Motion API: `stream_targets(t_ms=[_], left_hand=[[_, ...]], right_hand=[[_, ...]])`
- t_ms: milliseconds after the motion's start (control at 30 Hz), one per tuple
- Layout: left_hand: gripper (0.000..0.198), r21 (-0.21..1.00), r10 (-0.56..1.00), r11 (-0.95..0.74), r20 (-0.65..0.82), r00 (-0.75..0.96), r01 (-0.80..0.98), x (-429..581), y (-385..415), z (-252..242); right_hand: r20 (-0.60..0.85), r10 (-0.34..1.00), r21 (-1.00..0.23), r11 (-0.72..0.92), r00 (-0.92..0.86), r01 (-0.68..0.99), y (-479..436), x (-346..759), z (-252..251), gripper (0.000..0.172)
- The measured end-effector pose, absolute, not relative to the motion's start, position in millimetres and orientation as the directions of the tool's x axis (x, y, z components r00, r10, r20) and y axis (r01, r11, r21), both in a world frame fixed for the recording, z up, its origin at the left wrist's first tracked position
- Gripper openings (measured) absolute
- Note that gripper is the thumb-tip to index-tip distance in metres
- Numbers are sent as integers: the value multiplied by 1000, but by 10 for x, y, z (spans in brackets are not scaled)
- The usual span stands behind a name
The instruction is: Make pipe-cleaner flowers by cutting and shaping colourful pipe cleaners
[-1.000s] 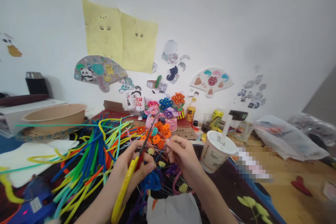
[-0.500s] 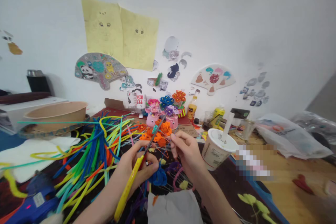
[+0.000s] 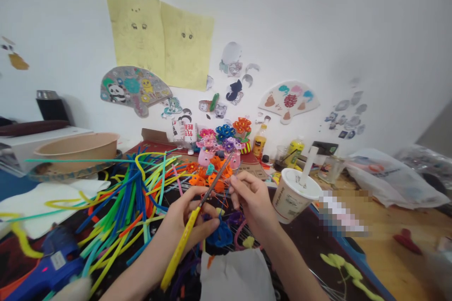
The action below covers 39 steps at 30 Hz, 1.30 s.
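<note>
My left hand [image 3: 196,218] is closed round a pair of yellow-handled scissors [image 3: 182,240], whose long metal blades point up and away to the right. Close by on the right, my right hand [image 3: 249,195] has thumb and fingertips pinched together; what is between them is too small to make out. Orange fuzzy flowers [image 3: 213,176] lie just beyond both hands. Below my left fingers is a blue fuzzy piece [image 3: 219,234], with purple pieces beside it. A light grey cloth or paper [image 3: 236,275] is nearest to me.
Colourful pipe cleaners [image 3: 130,202] and a blue glue gun [image 3: 56,263] lie left. A lidded paper cup [image 3: 294,195] with a straw stands right of my hands. Potted fuzzy flowers [image 3: 226,143] and bottles [image 3: 259,143] stand behind. A tan basin [image 3: 77,148] is at the back left.
The scissors have turned slightly in my left hand, their blades leaning further right. Both hands appear a little further right, as the view has also shifted slightly.
</note>
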<state>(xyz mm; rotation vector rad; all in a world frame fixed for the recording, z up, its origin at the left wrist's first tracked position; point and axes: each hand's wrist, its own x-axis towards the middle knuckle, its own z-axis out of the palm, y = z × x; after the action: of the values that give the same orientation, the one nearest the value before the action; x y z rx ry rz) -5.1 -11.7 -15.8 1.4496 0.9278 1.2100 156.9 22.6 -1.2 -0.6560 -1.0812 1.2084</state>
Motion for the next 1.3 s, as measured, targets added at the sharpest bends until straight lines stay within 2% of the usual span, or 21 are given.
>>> stream_targets(t_ms=[300,433,500,600,667,767,967,1100,1300], left_hand=[[36,957,951,-281,268,154,75,-60,-136,-132],[30,923,937,-347,333,104,166,-145,-116,-117],[27,851,904,-418,423,59,318,-209,-106,-109],[31,594,766,-550,639,72,587,-299,-108,-81],[36,447,668,-612,734,124,652,-340,-119,-55],[41,320,591,-645,784,188,694,-373,-133,-31],[34,222,544,-663,799,257,715,-385,-109,-52],[30,180,530,-667,797,290,723,-392,-86,-70],[31,109,485,-698,799,355,708,-423,-74,-108]], right_hand=[[276,960,-870,236,-33,-432,211,1587,-2,30],[261,950,-864,150,-173,-481,237,1644,19,37],[229,940,-850,67,-253,-523,254,1666,18,49],[141,938,-847,-51,-317,-529,279,1678,-16,58],[87,931,-879,-95,-353,-467,289,1679,-56,57],[14,890,-913,-174,-457,-368,291,1687,-108,61],[-69,821,-936,-249,-566,-247,261,1716,-85,68],[-90,805,-935,-270,-586,-227,176,1689,-5,60],[-22,775,-924,-257,-632,-283,74,1660,65,47]])
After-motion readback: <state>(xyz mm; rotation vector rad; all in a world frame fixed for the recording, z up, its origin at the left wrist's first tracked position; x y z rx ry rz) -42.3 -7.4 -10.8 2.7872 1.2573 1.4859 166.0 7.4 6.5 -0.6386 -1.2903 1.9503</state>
